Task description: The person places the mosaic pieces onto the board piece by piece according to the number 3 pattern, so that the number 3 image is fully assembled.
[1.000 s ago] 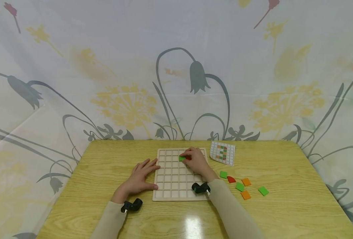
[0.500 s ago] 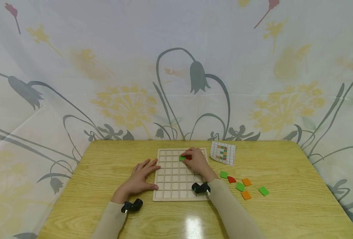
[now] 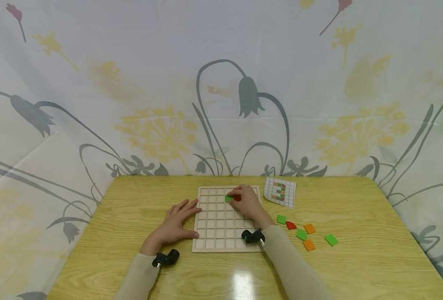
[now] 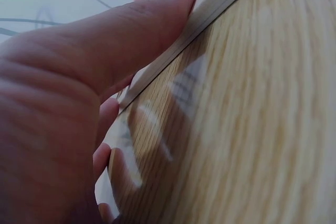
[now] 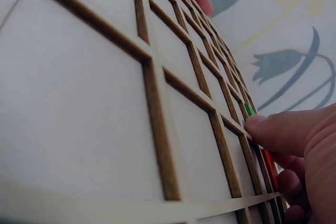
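Observation:
In the head view a pale wooden grid board (image 3: 220, 232) lies flat on the table. My right hand (image 3: 248, 203) is over its upper part, thumb and forefinger pinching a green square tile (image 3: 228, 198) at a cell. Partly hidden under those fingers, a red piece (image 3: 237, 198) sits just right of the green tile; the right wrist view shows the red piece (image 5: 270, 169) below my thumb. My left hand (image 3: 175, 224) has its fingers spread along the board's left edge. In the left wrist view its thumb (image 4: 157, 17) rests on the board's rim.
Right of the board lie loose pieces: a green tile (image 3: 281, 219), a red quarter-round piece (image 3: 290, 225), an orange tile (image 3: 309, 228) and several others. A paper card (image 3: 289, 196) printed with a coloured grid lies at the board's upper right. A floral cloth (image 3: 221, 125) hangs behind the table.

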{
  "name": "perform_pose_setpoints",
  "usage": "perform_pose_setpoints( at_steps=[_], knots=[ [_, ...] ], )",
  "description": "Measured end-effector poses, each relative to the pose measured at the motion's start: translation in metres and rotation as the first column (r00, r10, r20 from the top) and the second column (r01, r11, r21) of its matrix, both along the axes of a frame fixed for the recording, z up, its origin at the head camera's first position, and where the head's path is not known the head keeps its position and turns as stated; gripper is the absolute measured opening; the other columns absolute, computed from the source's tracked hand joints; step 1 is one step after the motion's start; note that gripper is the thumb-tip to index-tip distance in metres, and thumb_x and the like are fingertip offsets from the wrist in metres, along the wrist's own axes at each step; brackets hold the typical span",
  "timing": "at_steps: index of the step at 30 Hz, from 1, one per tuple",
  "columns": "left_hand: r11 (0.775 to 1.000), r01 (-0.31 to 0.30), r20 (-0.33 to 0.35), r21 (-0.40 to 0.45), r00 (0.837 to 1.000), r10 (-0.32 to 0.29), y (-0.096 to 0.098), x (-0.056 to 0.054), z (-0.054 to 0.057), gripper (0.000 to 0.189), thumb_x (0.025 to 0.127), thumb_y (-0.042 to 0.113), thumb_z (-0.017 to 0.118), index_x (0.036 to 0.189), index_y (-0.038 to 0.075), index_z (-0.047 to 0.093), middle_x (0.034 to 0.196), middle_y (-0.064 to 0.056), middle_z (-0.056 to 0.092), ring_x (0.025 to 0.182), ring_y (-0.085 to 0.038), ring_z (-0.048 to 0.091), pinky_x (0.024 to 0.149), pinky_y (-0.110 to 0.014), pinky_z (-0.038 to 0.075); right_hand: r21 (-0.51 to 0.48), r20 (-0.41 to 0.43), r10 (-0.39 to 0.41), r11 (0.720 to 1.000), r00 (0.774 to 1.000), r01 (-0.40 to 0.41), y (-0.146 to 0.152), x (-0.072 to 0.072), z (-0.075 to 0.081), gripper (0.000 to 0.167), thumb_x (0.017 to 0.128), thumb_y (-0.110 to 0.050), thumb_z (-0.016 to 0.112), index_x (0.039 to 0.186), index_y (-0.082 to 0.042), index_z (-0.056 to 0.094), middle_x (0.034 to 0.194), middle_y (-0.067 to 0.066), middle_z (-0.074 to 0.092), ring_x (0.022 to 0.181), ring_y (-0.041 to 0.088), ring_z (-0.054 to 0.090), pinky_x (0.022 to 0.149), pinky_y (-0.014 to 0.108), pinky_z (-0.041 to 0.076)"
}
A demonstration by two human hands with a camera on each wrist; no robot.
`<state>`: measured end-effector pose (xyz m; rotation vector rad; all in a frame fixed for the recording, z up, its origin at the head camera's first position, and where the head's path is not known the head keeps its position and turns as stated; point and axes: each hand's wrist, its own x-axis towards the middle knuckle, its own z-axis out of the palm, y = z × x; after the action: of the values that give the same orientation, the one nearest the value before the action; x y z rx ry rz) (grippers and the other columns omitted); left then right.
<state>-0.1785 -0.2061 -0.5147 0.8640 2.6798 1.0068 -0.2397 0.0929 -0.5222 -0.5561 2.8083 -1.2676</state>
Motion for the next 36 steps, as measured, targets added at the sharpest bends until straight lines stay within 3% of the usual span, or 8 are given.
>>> perform_pose_setpoints(
  at_steps=[6,11,19,26,36],
  knots=[
    [1.0,0.007,-0.007,-0.006,1.0,-0.007,-0.001,-0.002,-0.002,0.075,0.084,0.042,0.079,0.147,0.015,0.051,0.163,-0.006,0.025,0.15,-0.037,0.009,0.113,-0.065,0.0,-0.042,-0.033,0.01,0.999,0.999,-0.011,0.004,0.0,-0.002,0.029,0.089,-0.011,0.075,0.118,-0.01,0.074,0.119,0.009,0.065,0.109,0.032,0.056,0.089,0.048,0.046],
    [1.0,0.014,-0.002,-0.012,1.0,-0.015,-0.001,-0.003,-0.003,0.075,0.084,0.042,0.079,0.148,0.015,0.05,0.164,-0.007,0.024,0.151,-0.037,0.009,0.113,-0.065,0.0,-0.141,-0.009,0.006,0.99,1.0,-0.007,0.01,0.0,-0.001,0.025,0.09,-0.007,0.072,0.115,-0.007,0.074,0.113,0.007,0.066,0.1,0.026,0.061,0.085,0.043,0.052],
    [1.0,0.013,0.003,-0.01,1.0,-0.013,-0.001,0.0,-0.001,0.076,0.084,0.041,0.079,0.148,0.013,0.05,0.163,-0.008,0.024,0.15,-0.038,0.009,0.113,-0.065,0.0,-0.21,0.028,-0.029,0.977,0.999,0.035,0.023,0.007,0.013,0.022,0.093,-0.006,0.068,0.114,-0.004,0.073,0.111,0.007,0.067,0.098,0.027,0.062,0.078,0.041,0.054],
    [1.0,0.015,0.004,0.001,1.0,-0.015,-0.002,0.001,0.0,0.076,0.084,0.04,0.079,0.147,0.011,0.05,0.163,-0.009,0.024,0.15,-0.039,0.009,0.113,-0.065,0.0,-0.168,-0.029,-0.004,0.986,1.0,-0.001,0.041,0.011,0.022,0.02,0.093,-0.005,0.068,0.112,0.0,0.073,0.106,0.008,0.07,0.093,0.024,0.063,0.079,0.038,0.054],
    [1.0,0.023,0.003,-0.002,1.0,-0.023,-0.002,0.001,0.001,0.074,0.085,0.04,0.078,0.147,0.012,0.05,0.164,-0.009,0.023,0.15,-0.038,0.008,0.114,-0.064,-0.001,-0.073,-0.014,0.002,0.997,1.0,-0.003,0.081,0.03,0.03,0.019,0.095,-0.009,0.068,0.113,-0.004,0.073,0.107,0.005,0.07,0.092,0.021,0.064,0.079,0.038,0.054]
  ],
)
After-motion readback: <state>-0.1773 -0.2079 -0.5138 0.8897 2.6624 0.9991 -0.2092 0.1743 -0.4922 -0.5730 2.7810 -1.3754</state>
